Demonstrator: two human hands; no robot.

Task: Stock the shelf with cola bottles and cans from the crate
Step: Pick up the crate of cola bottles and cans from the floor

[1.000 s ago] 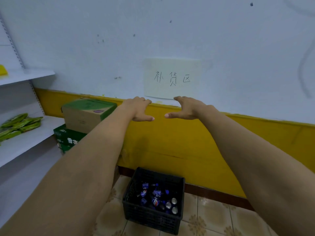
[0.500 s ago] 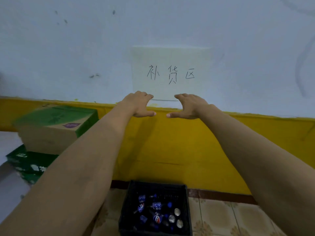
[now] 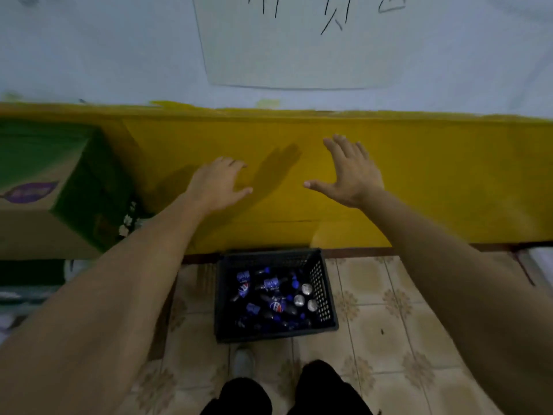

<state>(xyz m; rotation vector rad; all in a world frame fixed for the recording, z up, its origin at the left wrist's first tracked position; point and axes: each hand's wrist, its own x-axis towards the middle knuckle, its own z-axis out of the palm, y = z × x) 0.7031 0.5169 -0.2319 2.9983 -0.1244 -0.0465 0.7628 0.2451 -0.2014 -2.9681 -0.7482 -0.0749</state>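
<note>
both hands empty. left hand (image 3: 217, 182) held out, fingers loosely curled, gripping nothing; right hand (image 3: 350, 172) spread wide, fingers straight. black crate (image 3: 324, 290) sits on the tiled floor (image 3: 389, 310) against the foot of the yellow wall (image 3: 434, 175), directly below the hands and well apart from them. cola bottles (image 3: 276, 305) and cans (image 3: 305, 298) all lie inside it. shelf not in view. judgement: stocking not started; nothing picked yet, whole load remains.
</note>
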